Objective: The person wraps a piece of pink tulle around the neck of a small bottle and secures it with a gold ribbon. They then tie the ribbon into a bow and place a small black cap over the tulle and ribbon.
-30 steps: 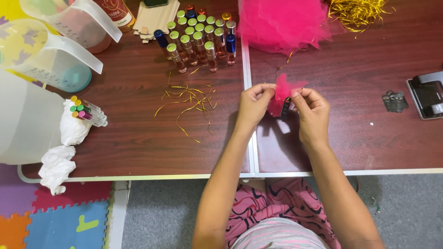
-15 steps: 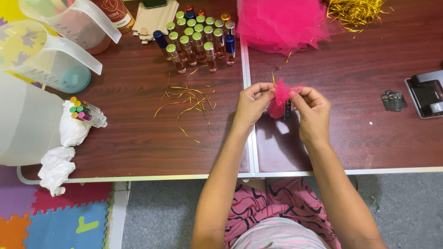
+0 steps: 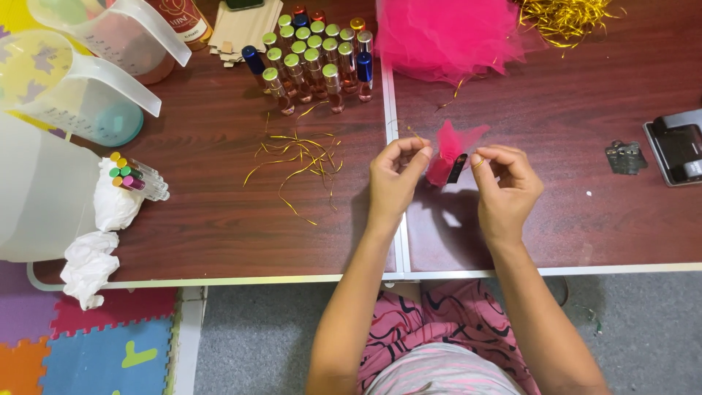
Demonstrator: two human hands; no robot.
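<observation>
Between my two hands hangs a small bottle wrapped in pink tulle (image 3: pixel 447 152), its dark cap showing at the lower right. My left hand (image 3: pixel 395 179) pinches a thin gold thread at the left of the wrap. On the right side, my right hand (image 3: pixel 507 186) pinches the other end of the thread close to the cap. Both hands hover just above the dark brown table (image 3: pixel 219 212).
A cluster of small capped vials (image 3: pixel 314 58) stands at the back, a heap of pink tulle (image 3: pixel 446 36) beside it. Loose gold strips (image 3: pixel 300 157), gold shred (image 3: pixel 567 14), two plastic jugs (image 3: pixel 80 80), tissues (image 3: pixel 91 263) and a black device (image 3: pixel 676 146) lie around.
My hands have drawn slightly apart and shifted a little, pulling the gold thread out to either side of the pink wrapped bottle.
</observation>
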